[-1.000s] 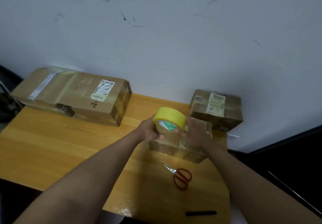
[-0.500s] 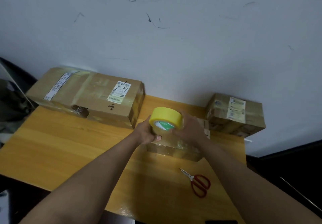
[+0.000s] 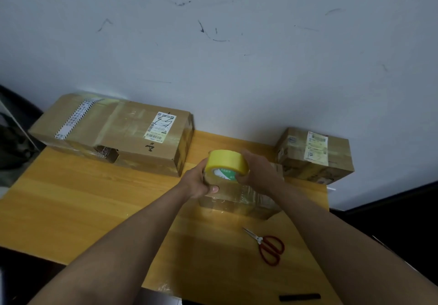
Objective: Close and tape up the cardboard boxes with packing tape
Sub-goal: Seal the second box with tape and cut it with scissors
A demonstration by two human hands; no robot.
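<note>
A yellow roll of packing tape point(image 3: 227, 162) is held above a small cardboard box point(image 3: 239, 200) in the middle of the wooden table point(image 3: 71, 200). My left hand point(image 3: 198, 181) grips the roll's left side, thumb curled beneath it. My right hand point(image 3: 259, 173) grips its right side, fingers reaching to the core. The small box is shiny with tape and partly hidden by both hands. A large closed box point(image 3: 118, 134) lies at the back left, a medium closed box point(image 3: 315, 155) at the back right, both against the wall.
Red-handled scissors point(image 3: 267, 245) lie on the table in front of the small box. A black stick-like object point(image 3: 299, 297) sits at the table's near right edge. The white wall runs behind the boxes. Dark floor lies right of the table.
The view has drifted left, so everything sits further right in the frame. Both hands keep their hold on the tape roll over the small box, with hardly any shift.
</note>
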